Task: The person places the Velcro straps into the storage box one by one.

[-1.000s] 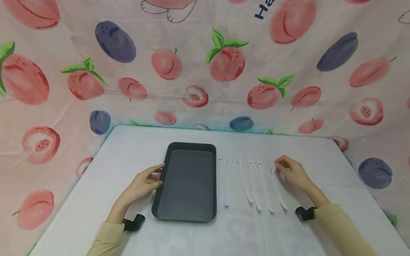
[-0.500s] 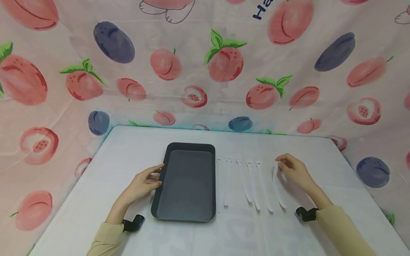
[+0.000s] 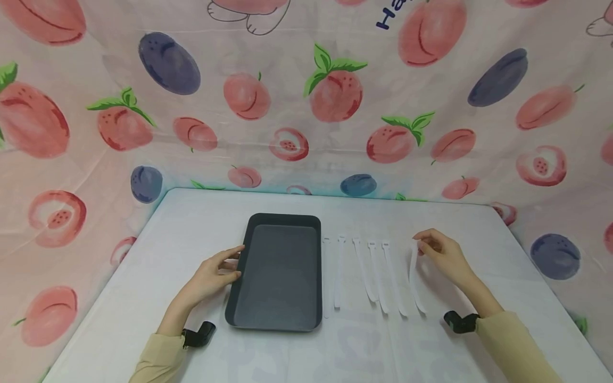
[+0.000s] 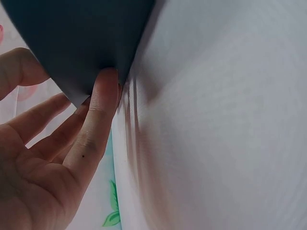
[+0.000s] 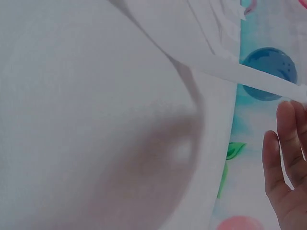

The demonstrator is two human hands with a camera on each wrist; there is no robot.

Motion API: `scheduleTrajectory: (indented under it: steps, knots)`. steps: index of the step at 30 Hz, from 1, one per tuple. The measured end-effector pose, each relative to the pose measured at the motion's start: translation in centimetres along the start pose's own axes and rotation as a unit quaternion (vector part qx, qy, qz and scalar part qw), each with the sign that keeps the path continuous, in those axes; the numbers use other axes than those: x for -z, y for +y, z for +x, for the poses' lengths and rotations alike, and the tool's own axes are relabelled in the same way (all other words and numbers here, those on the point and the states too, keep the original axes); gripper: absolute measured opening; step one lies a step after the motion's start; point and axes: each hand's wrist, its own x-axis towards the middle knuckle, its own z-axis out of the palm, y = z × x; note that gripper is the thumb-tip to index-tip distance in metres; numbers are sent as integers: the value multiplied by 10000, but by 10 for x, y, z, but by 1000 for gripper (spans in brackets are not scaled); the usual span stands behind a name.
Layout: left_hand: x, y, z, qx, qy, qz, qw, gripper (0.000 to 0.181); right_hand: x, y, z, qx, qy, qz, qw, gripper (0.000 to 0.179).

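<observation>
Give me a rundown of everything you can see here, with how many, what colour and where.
Tray: one, black, on the table left of the strips
Loose strips: five, white, roughly side by side on the table right of the tray
Held strip: one, white, upper end in the right hand
Table: one, white, under everything
Fruit-print cloth: pale pink with red and blue fruit, behind and beside the table
Wrist cameras: two, black, one per wrist
Sleeves: two, tan, on the forearms
Left hand: one, touching the tray's left side
Right hand: one, pinching the held strip
</observation>
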Motion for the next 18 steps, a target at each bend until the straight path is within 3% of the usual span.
scheduleTrajectory:
  steps: [6,18]
  knots:
    - [1,1,-1,43,29,158,9999,61,2,5,0,-38,64,7,10000,18]
    - [0,0,0,-2,26,125,9999,61,11,-10,-9,65,100,-205,9997,18]
